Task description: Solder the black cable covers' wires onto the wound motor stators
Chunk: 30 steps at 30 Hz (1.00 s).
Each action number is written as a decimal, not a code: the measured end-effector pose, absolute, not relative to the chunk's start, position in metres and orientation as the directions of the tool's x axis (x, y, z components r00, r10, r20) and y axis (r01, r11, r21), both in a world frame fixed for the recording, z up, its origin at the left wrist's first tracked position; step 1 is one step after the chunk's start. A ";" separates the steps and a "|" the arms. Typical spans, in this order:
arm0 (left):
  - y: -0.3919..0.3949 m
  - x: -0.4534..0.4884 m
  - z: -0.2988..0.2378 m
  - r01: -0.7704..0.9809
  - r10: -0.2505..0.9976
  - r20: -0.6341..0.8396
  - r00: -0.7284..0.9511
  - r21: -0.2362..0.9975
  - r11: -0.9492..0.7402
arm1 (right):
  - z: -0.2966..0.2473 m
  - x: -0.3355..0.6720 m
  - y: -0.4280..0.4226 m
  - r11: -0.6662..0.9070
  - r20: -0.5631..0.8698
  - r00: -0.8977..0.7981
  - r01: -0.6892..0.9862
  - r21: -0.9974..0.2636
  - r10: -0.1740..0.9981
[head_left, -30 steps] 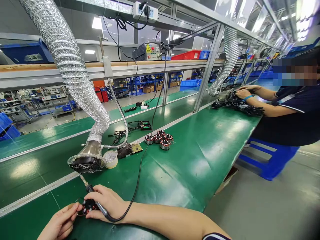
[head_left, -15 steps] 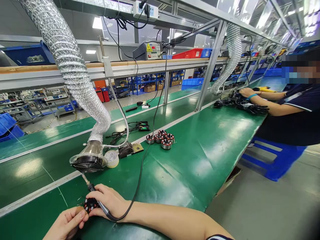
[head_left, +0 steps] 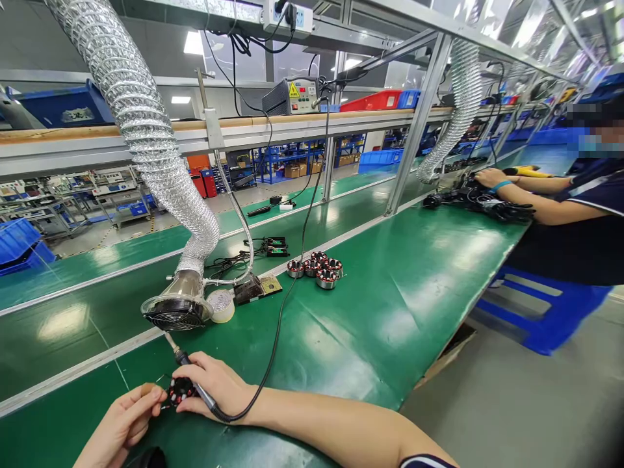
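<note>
My right hand is closed around a soldering iron and a small motor stator at once. The iron lies across the palm, its tip pointing up and left toward the fume fan. Thumb and fingers grip the stator, a ring with black, white and red windings. At the stator's left side, my left hand pinches a thin lead wire between thumb and fingertips; the wire is mostly hidden. A round pale tub with silvery wire-like filling and a soldering iron stand with a sponge stand beyond the hands.
Several stators sit grouped on the green bench. A fume fan hangs from a silver duct. The iron's black cable crosses the bench. At right, a co-worker handles black cables.
My left hand has shifted slightly away to the left of the stator, and the stator has turned a little. The view has swung slightly left. A dark round object shows at the bottom edge.
</note>
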<state>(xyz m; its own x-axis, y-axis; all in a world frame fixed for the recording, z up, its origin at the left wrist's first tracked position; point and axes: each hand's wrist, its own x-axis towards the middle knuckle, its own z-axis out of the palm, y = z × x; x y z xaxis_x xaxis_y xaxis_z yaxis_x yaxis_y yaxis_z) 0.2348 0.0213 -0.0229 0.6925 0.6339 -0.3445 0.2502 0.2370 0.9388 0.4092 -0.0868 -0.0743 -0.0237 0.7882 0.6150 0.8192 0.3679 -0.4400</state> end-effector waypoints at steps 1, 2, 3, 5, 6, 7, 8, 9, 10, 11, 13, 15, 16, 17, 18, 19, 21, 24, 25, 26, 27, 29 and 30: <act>0.021 0.236 -0.024 0.251 0.631 -0.334 0.700 0.942 0.221 | -0.074 0.409 -0.087 0.368 0.613 -0.029 0.822 -0.435 0.789; 0.022 0.236 -0.025 0.256 0.628 -0.325 0.707 0.946 0.201 | -0.073 0.409 -0.087 0.367 0.610 -0.034 0.825 -0.430 0.792; 0.022 0.235 -0.025 0.264 0.628 -0.314 0.712 0.948 0.175 | -0.073 0.409 -0.088 0.366 0.606 -0.040 0.828 -0.425 0.794; 0.024 0.232 -0.022 0.291 0.633 -0.293 0.717 0.950 0.111 | -0.071 0.410 -0.088 0.366 0.598 -0.048 0.829 -0.423 0.800; 0.025 0.229 -0.019 0.311 0.634 -0.286 0.718 0.947 0.074 | -0.070 0.410 -0.089 0.366 0.596 -0.047 0.827 -0.427 0.802; 0.026 0.225 -0.014 0.331 0.635 -0.278 0.721 0.943 0.037 | -0.070 0.410 -0.089 0.368 0.595 -0.046 0.823 -0.433 0.802; 0.026 0.220 -0.009 0.348 0.634 -0.271 0.725 0.938 0.004 | -0.069 0.410 -0.090 0.372 0.596 -0.045 0.818 -0.439 0.802; 0.026 0.216 -0.003 0.359 0.632 -0.264 0.729 0.933 -0.024 | -0.069 0.409 -0.090 0.377 0.597 -0.045 0.812 -0.445 0.801; 0.025 0.211 0.003 0.359 0.632 -0.249 0.734 0.932 -0.050 | -0.068 0.409 -0.091 0.382 0.598 -0.046 0.807 -0.450 0.800; 0.024 0.206 0.010 0.346 0.637 -0.220 0.739 0.935 -0.080 | -0.068 0.409 -0.091 0.388 0.598 -0.047 0.801 -0.456 0.800; 0.018 0.198 0.022 0.304 0.662 -0.129 0.738 0.940 -0.156 | -0.067 0.408 -0.092 0.395 0.594 -0.043 0.785 -0.478 0.804; 0.006 0.194 0.034 0.315 0.704 -0.055 0.708 0.917 -0.245 | -0.066 0.407 -0.093 0.394 0.588 -0.023 0.764 -0.511 0.808; -0.001 0.194 0.039 0.339 0.711 -0.023 0.703 0.889 -0.307 | -0.066 0.407 -0.093 0.395 0.585 -0.014 0.750 -0.530 0.811; -0.010 0.196 0.044 0.363 0.692 0.007 0.722 0.847 -0.387 | -0.066 0.407 -0.093 0.398 0.582 -0.008 0.737 -0.547 0.813; -0.020 0.198 0.048 0.375 0.637 0.032 0.770 0.786 -0.492 | -0.065 0.407 -0.093 0.402 0.579 -0.004 0.724 -0.561 0.816; -0.031 0.202 0.050 0.361 0.542 0.044 0.839 0.700 -0.616 | -0.065 0.407 -0.094 0.406 0.575 -0.005 0.714 -0.571 0.818; -0.052 0.212 0.050 0.251 0.293 0.015 0.956 0.476 -0.843 | -0.064 0.407 -0.094 0.410 0.571 -0.009 0.705 -0.578 0.821; -0.076 0.227 0.034 0.088 0.081 -0.053 0.995 0.147 -0.985 | -0.064 0.407 -0.095 0.408 0.573 -0.012 0.714 -0.569 0.819; -0.081 0.230 0.027 0.059 0.055 -0.053 0.997 0.076 -0.995 | -0.064 0.407 -0.095 0.404 0.571 -0.011 0.718 -0.567 0.821; -0.083 0.233 0.020 0.037 0.036 -0.050 0.998 0.032 -0.999 | -0.065 0.407 -0.095 0.399 0.567 -0.009 0.720 -0.568 0.823; -0.082 0.234 0.014 0.020 0.019 -0.049 0.999 0.020 -1.000 | -0.065 0.408 -0.095 0.395 0.563 -0.007 0.720 -0.571 0.827; -0.074 0.234 0.011 0.027 0.024 -0.049 0.999 0.063 -0.998 | -0.065 0.408 -0.095 0.394 0.560 -0.003 0.714 -0.579 0.828; -0.067 0.232 0.014 0.059 0.054 -0.047 0.997 0.110 -0.992 | -0.065 0.409 -0.096 0.401 0.565 -0.003 0.708 -0.582 0.825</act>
